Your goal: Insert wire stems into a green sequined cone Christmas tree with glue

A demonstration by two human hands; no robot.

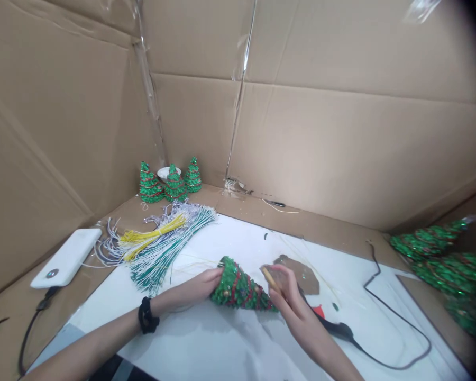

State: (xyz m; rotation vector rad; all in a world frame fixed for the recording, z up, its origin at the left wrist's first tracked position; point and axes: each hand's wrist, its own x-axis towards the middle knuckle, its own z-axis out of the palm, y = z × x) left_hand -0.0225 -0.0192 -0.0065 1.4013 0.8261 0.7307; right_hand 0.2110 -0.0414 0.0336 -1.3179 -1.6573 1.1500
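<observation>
My left hand [204, 284] grips the wide base of a green sequinned cone tree [240, 290] with red bands, which lies on its side over the white sheet [230, 338]. My right hand [291, 299] is closed round a pen-like tool [270, 279] with a tan tip, next to the tree's narrow end. A black cord [384, 312] trails from that tool across the sheet. A brown cardboard piece [301, 272] lies just behind my right hand. A black band sits on my left wrist.
A bundle of yellow, green and white wires [158, 243] lies at the left. A white power bank [65, 259] sits by it. Three small green trees [170, 182] and a white dish stand in the far corner. More green trees [448, 264] lie at the right. Cardboard walls surround.
</observation>
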